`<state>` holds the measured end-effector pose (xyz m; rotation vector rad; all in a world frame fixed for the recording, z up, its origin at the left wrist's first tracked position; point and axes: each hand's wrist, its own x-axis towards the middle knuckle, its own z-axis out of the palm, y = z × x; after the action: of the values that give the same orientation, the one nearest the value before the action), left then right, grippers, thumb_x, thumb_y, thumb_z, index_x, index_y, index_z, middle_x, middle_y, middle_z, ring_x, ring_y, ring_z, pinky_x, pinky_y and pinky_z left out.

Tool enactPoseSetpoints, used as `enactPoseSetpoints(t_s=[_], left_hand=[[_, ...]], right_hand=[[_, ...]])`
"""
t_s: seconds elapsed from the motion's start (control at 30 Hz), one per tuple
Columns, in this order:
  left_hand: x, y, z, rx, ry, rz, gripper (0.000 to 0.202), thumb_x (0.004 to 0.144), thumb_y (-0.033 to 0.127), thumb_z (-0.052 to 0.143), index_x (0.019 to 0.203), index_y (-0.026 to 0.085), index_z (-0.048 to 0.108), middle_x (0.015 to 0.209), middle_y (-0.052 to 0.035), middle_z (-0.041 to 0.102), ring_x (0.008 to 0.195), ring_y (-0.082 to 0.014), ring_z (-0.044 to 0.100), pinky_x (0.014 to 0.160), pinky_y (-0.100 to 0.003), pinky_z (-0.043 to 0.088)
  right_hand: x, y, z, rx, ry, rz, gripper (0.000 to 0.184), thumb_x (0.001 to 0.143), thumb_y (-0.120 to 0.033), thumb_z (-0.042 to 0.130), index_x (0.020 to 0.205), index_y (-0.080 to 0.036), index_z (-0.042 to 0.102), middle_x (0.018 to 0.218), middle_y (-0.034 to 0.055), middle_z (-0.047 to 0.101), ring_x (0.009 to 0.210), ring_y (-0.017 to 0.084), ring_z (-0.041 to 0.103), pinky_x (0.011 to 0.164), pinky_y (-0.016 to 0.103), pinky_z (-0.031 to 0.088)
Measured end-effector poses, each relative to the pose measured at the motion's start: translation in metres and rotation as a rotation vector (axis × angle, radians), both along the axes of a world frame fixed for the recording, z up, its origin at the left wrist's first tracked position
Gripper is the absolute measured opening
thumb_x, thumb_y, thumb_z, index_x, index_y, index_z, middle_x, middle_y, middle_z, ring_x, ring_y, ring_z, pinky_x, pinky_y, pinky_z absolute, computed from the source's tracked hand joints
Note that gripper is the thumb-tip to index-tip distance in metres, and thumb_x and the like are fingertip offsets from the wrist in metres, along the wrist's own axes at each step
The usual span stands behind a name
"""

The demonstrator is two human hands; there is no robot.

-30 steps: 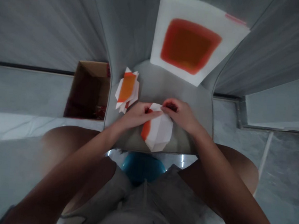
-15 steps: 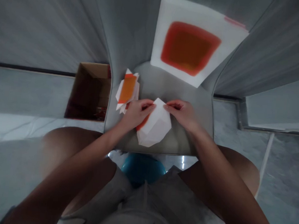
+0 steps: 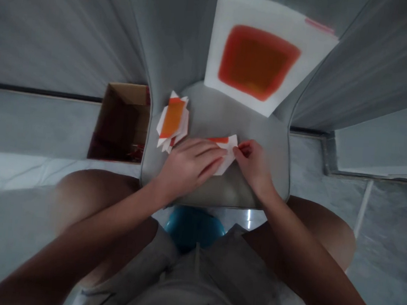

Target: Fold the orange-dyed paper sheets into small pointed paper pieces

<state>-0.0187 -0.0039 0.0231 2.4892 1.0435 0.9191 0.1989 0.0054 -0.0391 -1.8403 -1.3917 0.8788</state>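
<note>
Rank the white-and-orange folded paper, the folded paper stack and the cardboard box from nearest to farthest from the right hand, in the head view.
1. White-and-orange folded paper: at the fingertips of the right hand, on its left.
2. Folded paper stack: farther left.
3. Cardboard box: farthest, left of the stack.

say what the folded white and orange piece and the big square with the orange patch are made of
The folded piece looks like thin paper: matte white with an orange strip, crisp creases. The large square seems to be paper or card, matte, its orange patch soft-edged like dye; its thickness is hard to tell.
</note>
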Motion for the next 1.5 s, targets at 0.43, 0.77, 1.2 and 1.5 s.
enactPoseSetpoints(t_s=[0.43, 0.77, 1.2, 1.5], left_hand=[[0.034, -0.070, -0.061, -0.114, 0.358, 0.041, 0.057, 0.106, 0.041, 0.050, 0.149, 0.003, 0.051, 0.157, -0.0208, 0.052, 0.151, -0.0332, 0.045, 0.126, -0.049, 0.040], [0.046, -0.069, -0.035, 0.011, 0.297, 0.083, 0.052, 0.105, 0.030, 0.048, 0.150, 0.004, 0.051, 0.158, -0.0188, 0.052, 0.153, -0.0324, 0.043, 0.129, -0.050, 0.035], [0.045, -0.054, -0.041, -0.131, 0.437, 0.159, 0.044, 0.102, 0.026, 0.054, 0.141, 0.005, 0.058, 0.147, -0.0201, 0.061, 0.138, -0.0319, 0.058, 0.124, -0.048, 0.041], [0.038, -0.033, -0.045, -0.183, 0.446, 0.193, 0.057, 0.100, 0.006, 0.037, 0.156, 0.006, 0.039, 0.155, -0.0221, 0.052, 0.135, -0.0264, 0.061, 0.108, -0.037, 0.056]], right_hand=[[-0.002, -0.026, -0.008, 0.154, -0.180, 0.068, 0.026, 0.093, -0.033, 0.057, 0.106, -0.020, 0.074, 0.096, 0.0110, 0.076, 0.084, 0.025, 0.069, 0.083, 0.042, 0.054], [0.005, -0.024, -0.021, 0.240, -0.157, 0.126, 0.028, 0.095, -0.032, 0.056, 0.108, -0.022, 0.078, 0.103, 0.0106, 0.076, 0.090, 0.025, 0.068, 0.084, 0.041, 0.056], [0.022, -0.024, -0.030, 0.475, -0.267, 0.426, 0.031, 0.105, -0.031, 0.053, 0.123, -0.028, 0.078, 0.122, 0.0078, 0.077, 0.110, 0.025, 0.070, 0.100, 0.046, 0.057], [0.024, -0.034, -0.028, 0.454, -0.333, 0.579, 0.035, 0.105, -0.030, 0.052, 0.133, -0.025, 0.073, 0.137, 0.0100, 0.072, 0.122, 0.029, 0.067, 0.106, 0.054, 0.057]])
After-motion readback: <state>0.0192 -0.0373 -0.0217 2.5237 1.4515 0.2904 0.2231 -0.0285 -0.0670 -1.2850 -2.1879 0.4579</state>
